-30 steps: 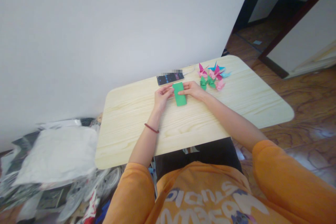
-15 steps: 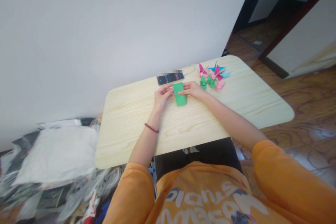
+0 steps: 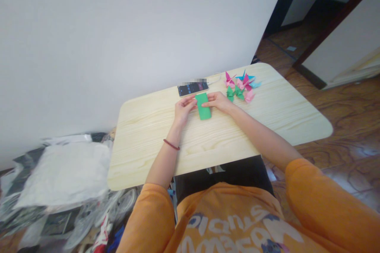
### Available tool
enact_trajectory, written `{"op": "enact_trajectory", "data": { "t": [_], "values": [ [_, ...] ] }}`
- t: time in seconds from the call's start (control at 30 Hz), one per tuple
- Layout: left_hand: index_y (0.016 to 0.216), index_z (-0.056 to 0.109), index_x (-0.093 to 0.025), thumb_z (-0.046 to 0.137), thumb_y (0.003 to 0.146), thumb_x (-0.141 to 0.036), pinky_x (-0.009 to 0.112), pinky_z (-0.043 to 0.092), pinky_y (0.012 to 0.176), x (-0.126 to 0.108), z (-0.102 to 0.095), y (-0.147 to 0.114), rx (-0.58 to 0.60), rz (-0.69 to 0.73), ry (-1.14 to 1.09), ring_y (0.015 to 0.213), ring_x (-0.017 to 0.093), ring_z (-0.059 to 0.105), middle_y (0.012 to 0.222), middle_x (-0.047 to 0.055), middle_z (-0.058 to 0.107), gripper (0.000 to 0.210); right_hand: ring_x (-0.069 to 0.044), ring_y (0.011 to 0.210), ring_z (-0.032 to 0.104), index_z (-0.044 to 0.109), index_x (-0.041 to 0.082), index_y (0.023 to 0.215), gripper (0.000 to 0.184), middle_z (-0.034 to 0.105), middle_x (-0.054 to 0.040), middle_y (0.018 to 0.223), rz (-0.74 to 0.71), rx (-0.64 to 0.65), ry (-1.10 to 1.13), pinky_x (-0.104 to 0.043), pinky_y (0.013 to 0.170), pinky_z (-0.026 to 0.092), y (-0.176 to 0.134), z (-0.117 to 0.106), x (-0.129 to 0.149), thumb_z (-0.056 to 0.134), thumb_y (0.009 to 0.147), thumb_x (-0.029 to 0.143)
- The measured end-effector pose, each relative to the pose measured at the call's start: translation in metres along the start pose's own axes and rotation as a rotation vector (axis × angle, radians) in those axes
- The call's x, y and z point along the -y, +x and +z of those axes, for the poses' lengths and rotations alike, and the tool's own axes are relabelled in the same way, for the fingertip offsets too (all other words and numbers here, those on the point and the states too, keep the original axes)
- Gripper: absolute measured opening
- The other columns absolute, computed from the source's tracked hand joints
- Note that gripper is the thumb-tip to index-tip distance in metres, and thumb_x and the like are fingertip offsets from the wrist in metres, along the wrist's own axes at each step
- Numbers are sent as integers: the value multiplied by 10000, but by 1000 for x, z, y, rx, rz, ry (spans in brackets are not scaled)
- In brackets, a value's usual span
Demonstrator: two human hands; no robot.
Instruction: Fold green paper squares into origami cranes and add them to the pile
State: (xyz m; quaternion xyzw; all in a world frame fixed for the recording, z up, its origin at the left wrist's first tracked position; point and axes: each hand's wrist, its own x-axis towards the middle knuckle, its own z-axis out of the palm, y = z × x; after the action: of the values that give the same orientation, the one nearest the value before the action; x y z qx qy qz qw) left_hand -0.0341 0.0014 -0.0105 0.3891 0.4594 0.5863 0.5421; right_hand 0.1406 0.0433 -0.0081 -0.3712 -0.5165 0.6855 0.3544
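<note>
Green paper, folded into a flat oblong [image 3: 204, 112], sits between the two hands, its short ends facing toward and away from the person. The left hand [image 3: 184, 110] has thumb and fingertips drawn together on the oblong's left edge, toward its far end. The right hand [image 3: 219, 102] grips the opposite edge, with the thumb laid on the upper face and the other fingers at the far corner. Whether the oblong lies flat on the pale wood-grain desk [image 3: 142, 138] or is raised slightly, I cannot tell.

Just beyond the oblong is a dark-screened rectangular phone [image 3: 192, 89], with a thin white cable [image 3: 216, 81] at its right end. To the right of the oblong, past the right hand, small folded paper cranes [image 3: 239, 92] in green, magenta, pink and blue stand clustered together. Nearer the person than the oblong, a dark red beaded bracelet [image 3: 171, 145] circles the left forearm. Well to the oblong's left, past the desk's edge, a white pillow-like bundle [image 3: 65, 174] lies among clear plastic bags [image 3: 84, 225], their contents too blurred to tell.
</note>
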Motion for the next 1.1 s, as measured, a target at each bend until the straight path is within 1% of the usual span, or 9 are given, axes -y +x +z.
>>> {"op": "enact_trajectory", "data": {
  "t": [0.13,0.3,0.47,0.6,0.7,0.8,0.93,1.0,1.1],
  "values": [
    [912,734,-170,888,485,-390,279,557,730,-1,1,0,10,-5,-9,690,125,668,778,26,728,503,-211,818,725,749,143,876,457,771,-73,882,-7,2,-5,-346,828,569,0,0,0,899,452,226],
    [948,730,-186,890,484,-375,249,554,707,-4,2,-1,27,-10,-21,646,95,643,731,-8,706,526,-208,807,724,749,139,881,461,771,-78,881,5,-2,10,-341,818,567,1,0,-1,899,452,220],
    [969,726,-200,885,507,-371,236,546,705,-5,1,-2,55,-12,-23,654,89,642,743,-17,704,518,-207,790,724,752,146,867,456,772,-73,869,8,-6,9,-334,799,570,1,0,0,901,442,216],
    [968,725,-188,888,517,-355,265,547,743,-2,-1,-1,63,-41,-46,689,111,664,781,4,723,508,-202,790,724,754,150,865,449,772,-70,870,6,-9,15,-329,806,568,0,0,0,898,444,214],
    [922,717,-172,907,477,-355,297,553,763,0,-1,0,63,-75,-54,700,135,681,795,27,738,517,-203,798,724,754,154,883,466,773,-66,877,2,-15,35,-332,817,568,0,0,0,896,444,219],
    [884,708,-162,921,431,-358,313,556,756,1,1,0,59,-93,-42,681,149,687,756,31,739,538,-201,805,724,753,150,897,478,772,-66,881,-4,-7,44,-329,829,564,0,-1,-1,895,447,224],
    [885,689,-154,921,409,-361,298,553,728,0,4,-2,7,-67,-18,627,135,675,690,16,725,569,-191,786,719,748,148,888,476,772,-61,864,-10,-4,53,-317,817,561,0,0,-1,899,444,227],
    [883,666,-159,913,427,-358,293,550,718,0,6,-4,-35,-32,-7,611,128,667,662,2,713,556,-186,770,716,743,150,884,469,771,-58,856,-13,-9,54,-315,800,561,0,1,-1,898,449,235],
    [801,578,-183,894,473,-352,287,545,700,1,7,-4,-111,38,0,606,123,659,641,-19,695,486,-172,720,704,726,141,824,421,766,-62,825,-2,-21,36,-295,739,557,1,1,-1,899,454,243]
  ]
}}
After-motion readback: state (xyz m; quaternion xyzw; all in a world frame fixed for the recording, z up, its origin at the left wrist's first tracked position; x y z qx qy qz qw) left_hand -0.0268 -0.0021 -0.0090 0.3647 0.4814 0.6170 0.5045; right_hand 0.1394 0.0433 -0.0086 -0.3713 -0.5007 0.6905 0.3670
